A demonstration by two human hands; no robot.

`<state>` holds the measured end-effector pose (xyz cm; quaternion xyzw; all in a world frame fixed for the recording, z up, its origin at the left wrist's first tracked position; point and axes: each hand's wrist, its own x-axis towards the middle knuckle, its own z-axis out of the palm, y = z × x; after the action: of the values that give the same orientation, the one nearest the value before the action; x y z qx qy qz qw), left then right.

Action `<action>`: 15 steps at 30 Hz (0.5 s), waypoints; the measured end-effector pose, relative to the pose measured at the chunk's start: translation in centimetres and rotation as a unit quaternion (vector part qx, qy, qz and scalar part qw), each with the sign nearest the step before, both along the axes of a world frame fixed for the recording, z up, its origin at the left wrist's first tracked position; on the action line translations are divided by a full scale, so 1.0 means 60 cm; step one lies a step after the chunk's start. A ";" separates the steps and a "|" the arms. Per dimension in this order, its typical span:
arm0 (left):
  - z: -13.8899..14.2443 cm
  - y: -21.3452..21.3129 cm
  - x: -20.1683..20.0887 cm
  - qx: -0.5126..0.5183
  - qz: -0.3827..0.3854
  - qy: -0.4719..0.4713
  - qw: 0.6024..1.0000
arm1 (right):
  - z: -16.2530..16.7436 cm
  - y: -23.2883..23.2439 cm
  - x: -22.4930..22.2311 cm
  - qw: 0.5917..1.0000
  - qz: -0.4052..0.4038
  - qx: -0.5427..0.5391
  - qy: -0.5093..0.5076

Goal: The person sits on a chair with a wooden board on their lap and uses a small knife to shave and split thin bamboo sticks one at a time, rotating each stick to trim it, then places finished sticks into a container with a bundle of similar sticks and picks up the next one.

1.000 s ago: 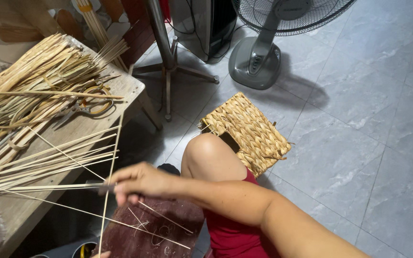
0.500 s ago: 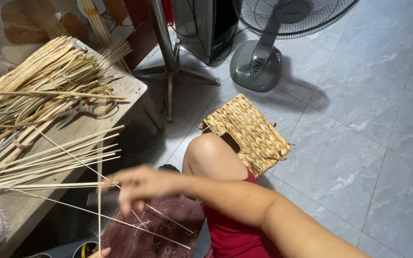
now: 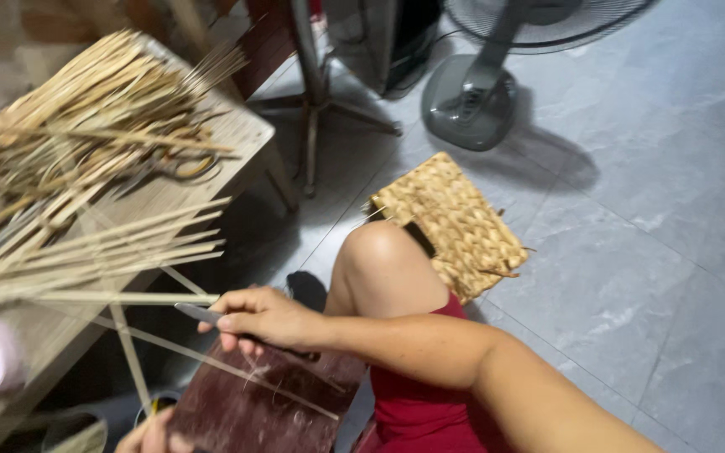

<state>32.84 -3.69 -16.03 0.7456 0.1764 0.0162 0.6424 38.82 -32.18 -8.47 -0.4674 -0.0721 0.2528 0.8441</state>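
strips (image 3: 86,151) on table (image 3: 237,126) | mat (image 3: 451,222) right | fan (image 3: 484,92) behind

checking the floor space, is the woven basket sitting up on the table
No, the woven basket lies on the grey tile floor, beside the person's knee.

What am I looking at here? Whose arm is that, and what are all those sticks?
There is no machine here. A person wears a camera on their head, so you see what they see when they look down. The arm is their own. Their right hand holds a knife with a thin metal blade, over a dark red board that rests by their bent knee. Their left hand only peeks in at the bottom edge, touching the board. On the wooden table lies a pile of thin bamboo strips. On the grey tiled floor sit a woven straw mat and a standing fan.
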 end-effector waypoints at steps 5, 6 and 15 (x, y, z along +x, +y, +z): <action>0.101 -0.069 -0.055 -0.020 -0.048 -0.029 0.998 | 0.032 0.006 -0.023 0.987 0.137 -0.013 -0.083; 0.118 -0.074 -0.056 -0.014 -0.075 -0.047 0.996 | 0.036 0.013 -0.026 0.984 0.147 -0.066 -0.077; 0.191 -0.089 -0.050 -0.007 -0.128 -0.021 0.991 | 0.032 0.035 -0.012 0.988 0.095 -0.119 -0.004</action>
<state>29.87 -9.05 -4.58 0.7571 0.0656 -0.0517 0.6480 38.10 -30.05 -6.56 -0.5566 -0.0893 0.3362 0.7545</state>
